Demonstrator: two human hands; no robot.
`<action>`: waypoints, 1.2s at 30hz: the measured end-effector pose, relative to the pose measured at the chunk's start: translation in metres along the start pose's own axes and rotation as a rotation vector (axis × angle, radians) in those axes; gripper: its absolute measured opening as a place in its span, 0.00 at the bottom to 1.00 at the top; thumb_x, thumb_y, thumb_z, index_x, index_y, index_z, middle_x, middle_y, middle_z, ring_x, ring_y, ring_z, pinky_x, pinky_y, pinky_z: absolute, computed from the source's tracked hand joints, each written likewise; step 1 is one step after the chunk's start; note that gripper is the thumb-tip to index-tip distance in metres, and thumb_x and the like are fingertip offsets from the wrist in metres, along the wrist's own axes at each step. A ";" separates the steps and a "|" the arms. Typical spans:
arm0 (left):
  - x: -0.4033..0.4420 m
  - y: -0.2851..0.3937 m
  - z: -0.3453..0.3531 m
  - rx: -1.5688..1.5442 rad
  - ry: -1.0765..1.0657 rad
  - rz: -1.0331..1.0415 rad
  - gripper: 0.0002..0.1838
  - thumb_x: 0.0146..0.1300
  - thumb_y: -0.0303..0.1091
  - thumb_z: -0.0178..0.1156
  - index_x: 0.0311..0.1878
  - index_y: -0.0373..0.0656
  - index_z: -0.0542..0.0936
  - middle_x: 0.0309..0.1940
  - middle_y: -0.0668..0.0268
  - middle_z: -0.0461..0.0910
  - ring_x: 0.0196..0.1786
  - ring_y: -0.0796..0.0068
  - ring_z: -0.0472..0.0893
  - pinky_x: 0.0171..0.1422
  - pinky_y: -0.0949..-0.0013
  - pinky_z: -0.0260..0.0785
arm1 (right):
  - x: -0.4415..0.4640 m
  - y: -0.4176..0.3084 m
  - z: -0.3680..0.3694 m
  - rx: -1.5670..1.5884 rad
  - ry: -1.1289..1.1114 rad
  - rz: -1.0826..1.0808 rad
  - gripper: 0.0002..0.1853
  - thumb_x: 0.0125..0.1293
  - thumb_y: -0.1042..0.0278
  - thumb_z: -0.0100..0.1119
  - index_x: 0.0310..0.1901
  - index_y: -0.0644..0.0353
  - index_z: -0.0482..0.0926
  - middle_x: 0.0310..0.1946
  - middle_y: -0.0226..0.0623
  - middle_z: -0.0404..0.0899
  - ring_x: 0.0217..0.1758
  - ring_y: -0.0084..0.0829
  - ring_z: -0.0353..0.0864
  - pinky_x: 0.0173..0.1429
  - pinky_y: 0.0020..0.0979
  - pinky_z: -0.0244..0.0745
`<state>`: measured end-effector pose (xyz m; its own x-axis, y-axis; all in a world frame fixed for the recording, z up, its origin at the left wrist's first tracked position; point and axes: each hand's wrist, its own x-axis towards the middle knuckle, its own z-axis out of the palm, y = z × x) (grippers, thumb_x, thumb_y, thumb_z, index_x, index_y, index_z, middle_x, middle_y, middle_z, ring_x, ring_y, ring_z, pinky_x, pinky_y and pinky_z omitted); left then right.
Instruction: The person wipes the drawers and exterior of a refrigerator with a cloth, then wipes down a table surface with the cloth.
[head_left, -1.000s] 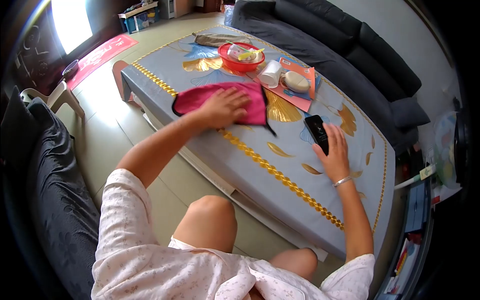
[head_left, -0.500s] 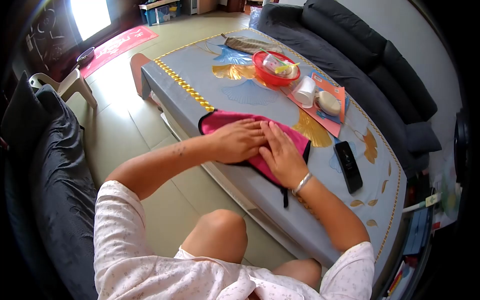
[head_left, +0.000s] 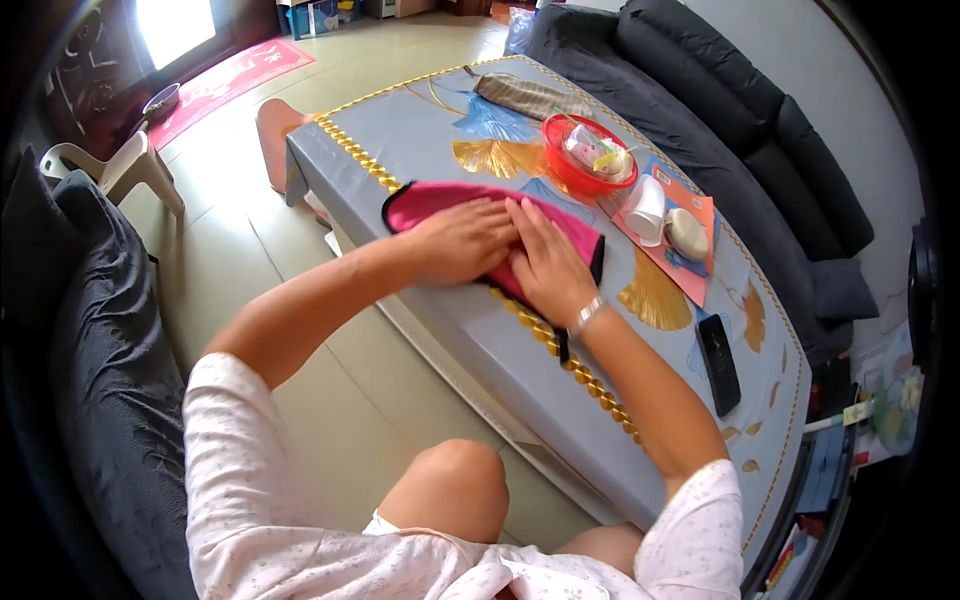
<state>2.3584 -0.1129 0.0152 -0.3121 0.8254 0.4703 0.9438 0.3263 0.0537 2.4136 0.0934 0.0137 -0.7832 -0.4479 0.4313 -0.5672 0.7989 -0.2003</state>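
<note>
A folded pink cloth (head_left: 570,232) with black edging lies on the patterned tablecloth, near the table's close edge. A thin black strap (head_left: 563,347) hangs from its near corner. My left hand (head_left: 465,240) lies flat on the cloth, its fingers stretched out to the right. Beside it, my right hand (head_left: 548,262) also rests flat on the cloth, its fingertips touching those of my left hand. A silvery bracelet (head_left: 587,316) circles my right wrist. What lies under my palms is hidden.
A red bowl (head_left: 590,185) with small items stands farther back, near a rolled striped cloth (head_left: 530,97). A white cup (head_left: 645,212) and a cream round object (head_left: 686,234) sit on papers. A black phone (head_left: 718,365) lies right. Dark sofas (head_left: 690,110) flank the table (head_left: 440,330).
Both hands and the pink cloth have moved away from the table's near edge, showing more gold braid there. The view has shifted slightly. Both hands stay flat on the cloth.
</note>
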 end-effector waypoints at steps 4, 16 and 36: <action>-0.029 0.024 -0.045 -0.206 -0.049 -0.135 0.23 0.71 0.39 0.54 0.63 0.35 0.72 0.66 0.51 0.71 0.72 0.52 0.67 0.77 0.56 0.58 | -0.019 -0.038 -0.025 0.133 -0.080 0.019 0.36 0.70 0.58 0.55 0.76 0.58 0.54 0.72 0.53 0.62 0.77 0.49 0.58 0.79 0.46 0.53; -0.041 -0.156 -0.050 -0.067 -0.195 -0.331 0.26 0.78 0.48 0.44 0.73 0.46 0.67 0.74 0.62 0.65 0.79 0.66 0.57 0.82 0.63 0.49 | 0.146 0.000 0.065 -0.250 -0.230 0.221 0.32 0.77 0.44 0.33 0.77 0.47 0.57 0.80 0.30 0.53 0.83 0.37 0.48 0.82 0.57 0.34; -0.127 -0.058 -0.015 0.163 0.444 -0.618 0.18 0.73 0.35 0.48 0.62 0.42 0.74 0.69 0.55 0.68 0.77 0.47 0.56 0.81 0.51 0.47 | 0.118 -0.095 0.073 -0.152 -0.272 0.002 0.33 0.76 0.47 0.35 0.77 0.57 0.56 0.80 0.39 0.52 0.83 0.43 0.47 0.81 0.57 0.38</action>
<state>2.3445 -0.2431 -0.0347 -0.6709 0.2215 0.7077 0.5740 0.7593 0.3065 2.3561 -0.0647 0.0190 -0.8355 -0.5208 0.1753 -0.5369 0.8416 -0.0585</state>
